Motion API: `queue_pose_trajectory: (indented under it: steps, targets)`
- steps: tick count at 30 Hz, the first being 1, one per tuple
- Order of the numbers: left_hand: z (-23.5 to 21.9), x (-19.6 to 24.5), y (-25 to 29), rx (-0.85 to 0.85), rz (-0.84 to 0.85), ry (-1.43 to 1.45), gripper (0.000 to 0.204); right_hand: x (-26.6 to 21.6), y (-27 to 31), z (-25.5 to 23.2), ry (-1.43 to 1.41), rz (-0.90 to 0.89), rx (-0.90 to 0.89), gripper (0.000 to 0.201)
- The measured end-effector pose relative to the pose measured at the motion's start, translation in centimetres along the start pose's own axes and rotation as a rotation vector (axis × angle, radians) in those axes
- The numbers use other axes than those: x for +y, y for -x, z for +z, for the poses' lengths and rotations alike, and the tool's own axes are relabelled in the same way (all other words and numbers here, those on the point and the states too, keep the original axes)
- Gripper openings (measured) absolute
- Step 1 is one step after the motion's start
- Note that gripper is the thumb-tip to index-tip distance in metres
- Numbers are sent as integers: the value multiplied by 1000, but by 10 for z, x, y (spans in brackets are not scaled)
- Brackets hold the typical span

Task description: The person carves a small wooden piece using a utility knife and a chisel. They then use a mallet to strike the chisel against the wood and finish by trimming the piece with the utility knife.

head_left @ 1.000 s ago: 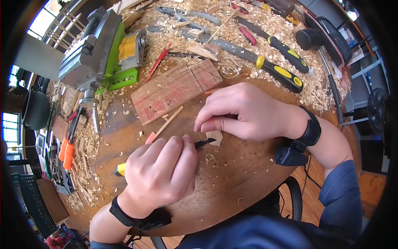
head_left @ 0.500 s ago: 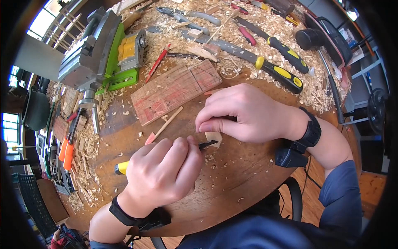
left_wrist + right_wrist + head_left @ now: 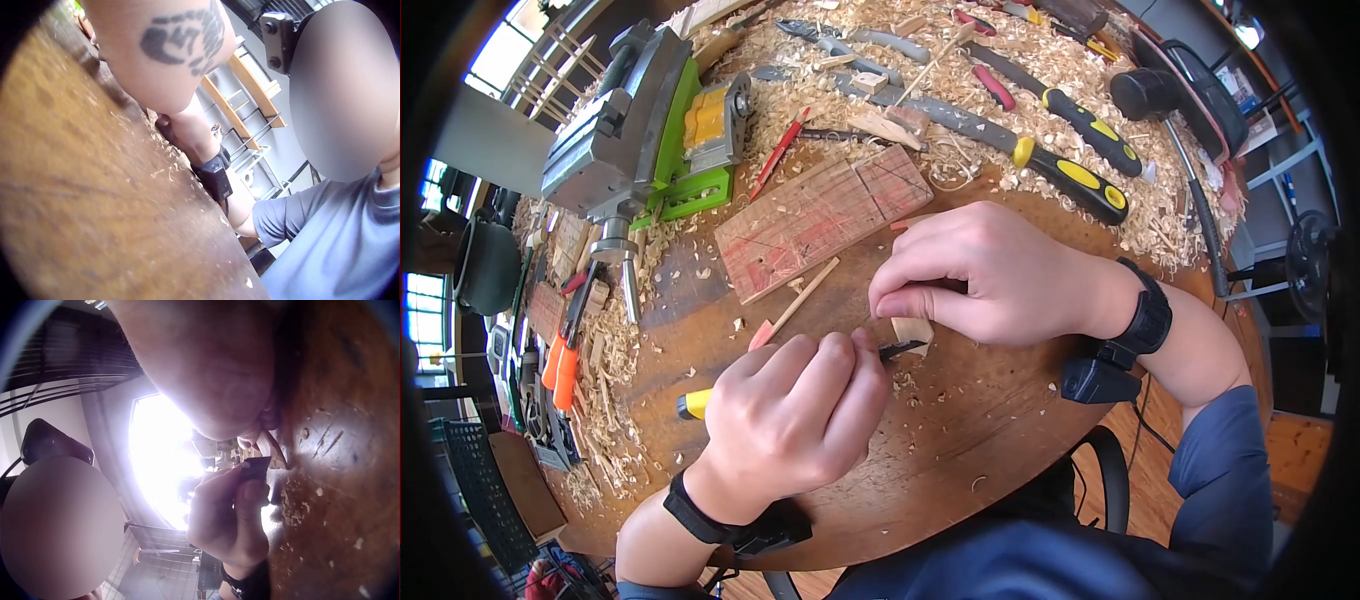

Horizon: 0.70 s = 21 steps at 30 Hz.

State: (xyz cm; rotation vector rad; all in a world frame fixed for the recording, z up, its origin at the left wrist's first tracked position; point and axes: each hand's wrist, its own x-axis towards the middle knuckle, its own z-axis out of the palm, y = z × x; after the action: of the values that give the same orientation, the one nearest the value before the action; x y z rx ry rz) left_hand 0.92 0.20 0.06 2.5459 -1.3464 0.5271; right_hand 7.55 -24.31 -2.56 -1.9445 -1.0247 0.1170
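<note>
A knife with a yellow and black handle end (image 3: pixel 693 404) is gripped in my left hand (image 3: pixel 795 415), its fingers curled round it. The dark blade (image 3: pixel 903 350) sticks out past the thumb and meets the lower edge of a small pale wood piece (image 3: pixel 913 331). My right hand (image 3: pixel 1000 275) pinches that wood piece between thumb and fingers, low over the table (image 3: pixel 960 430); part of the piece is hidden under the fingers. In the right wrist view the blade (image 3: pixel 256 467) lies close against the wood piece (image 3: pixel 273 450). The left wrist view hides the knife behind the hand.
Behind the hands lie a red-marked board (image 3: pixel 825 222), a thin stick (image 3: pixel 800 300) and a red pencil (image 3: pixel 782 150). A metal vise (image 3: pixel 615 140) stands at the left. Wood shavings (image 3: pixel 840 95), yellow-and-black-handled tools (image 3: pixel 1080 185) and a mallet (image 3: pixel 1148 93) fill the far side.
My left hand has shifted slightly right with the knife, and the blade sits further along the wood piece. The piece has tilted a little; the right hand has barely moved.
</note>
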Motion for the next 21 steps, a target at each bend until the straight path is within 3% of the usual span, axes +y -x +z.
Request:
queue_pose_trajectory:
  steps: [14,16,21]
  targets:
    - [4,0,-2,3,22,-5,30,-1,0,0,-9,24,-4,14]
    - [13,1,-2,99,7,-71,12,-2,0,0,-7,37,-6,14]
    - [13,3,-1,72,-2,-77,13,-2,-1,1,1,54,-6,15]
